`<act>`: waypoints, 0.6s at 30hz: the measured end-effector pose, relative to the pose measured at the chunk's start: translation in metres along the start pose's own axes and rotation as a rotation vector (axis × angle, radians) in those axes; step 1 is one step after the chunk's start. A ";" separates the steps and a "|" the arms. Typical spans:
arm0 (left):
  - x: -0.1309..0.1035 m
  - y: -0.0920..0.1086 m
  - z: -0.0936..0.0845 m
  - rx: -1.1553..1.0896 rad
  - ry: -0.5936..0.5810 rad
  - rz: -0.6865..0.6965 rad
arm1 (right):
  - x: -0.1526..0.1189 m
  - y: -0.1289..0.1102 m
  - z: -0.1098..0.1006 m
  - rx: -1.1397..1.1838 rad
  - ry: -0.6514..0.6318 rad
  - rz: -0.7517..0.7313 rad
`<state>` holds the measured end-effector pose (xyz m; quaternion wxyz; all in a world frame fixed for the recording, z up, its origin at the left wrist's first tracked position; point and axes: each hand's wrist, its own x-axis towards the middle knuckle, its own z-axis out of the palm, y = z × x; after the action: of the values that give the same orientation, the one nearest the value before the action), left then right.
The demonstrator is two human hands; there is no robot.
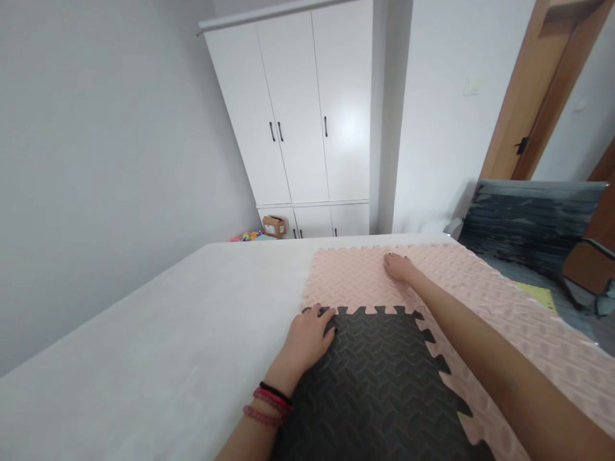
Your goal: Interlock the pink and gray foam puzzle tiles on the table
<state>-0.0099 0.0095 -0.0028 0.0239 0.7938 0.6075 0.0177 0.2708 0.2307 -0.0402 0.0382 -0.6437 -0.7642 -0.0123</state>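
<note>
Grip: the left hand [307, 336] was unclenched, its fingers spread and laid on the far left corner of the black foam tile [379, 384]. Red and black bracelets [269, 404] circled its wrist. The right hand [400, 267] rested palm down on the pink foam matting, fingers loosely bent and clasping nothing that could be seen.

Layout, left to right: a plain grey-white wall [106, 160] stood at the far left, alongside a white tabletop [168, 339]. Beyond the far edge of the tabletop were multicoloured items [247, 236], too small to identify, and just beside them a cardboard box [274, 226]. Behind these stood a white wardrobe [307, 109] with dark handles.

The black tile lay on the tabletop in the near foreground, textured face up. Its toothed far edge met the far pink tile [348, 272], tabs alternating with notches; its toothed right edge met the right-hand pink matting [519, 314]. The fit beneath the left fingers could not be determined. The right forearm extended above the right-hand matting.

Past the right edge of the tabletop, a yellow item [538, 296] lay lower down, near a dark bench seat [533, 218]. A wooden door [538, 96] stood behind the bench seat.
</note>
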 end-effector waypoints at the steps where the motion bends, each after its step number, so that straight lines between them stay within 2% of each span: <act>1: 0.000 0.000 0.000 0.002 -0.008 -0.004 | 0.008 -0.001 -0.001 0.002 -0.008 0.016; 6: 0.002 0.002 -0.001 0.007 -0.034 -0.023 | 0.045 0.006 -0.010 0.027 -0.015 0.038; 13: 0.003 0.004 -0.003 0.013 -0.018 -0.037 | 0.064 0.013 0.023 0.103 -0.030 0.053; 18: 0.002 0.005 -0.003 0.019 -0.020 -0.036 | 0.073 0.032 0.028 0.162 -0.074 0.002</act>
<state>-0.0050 0.0106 0.0005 0.0229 0.7830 0.6216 0.0034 0.2885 0.3098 -0.0632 0.0617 -0.6393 -0.7629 0.0735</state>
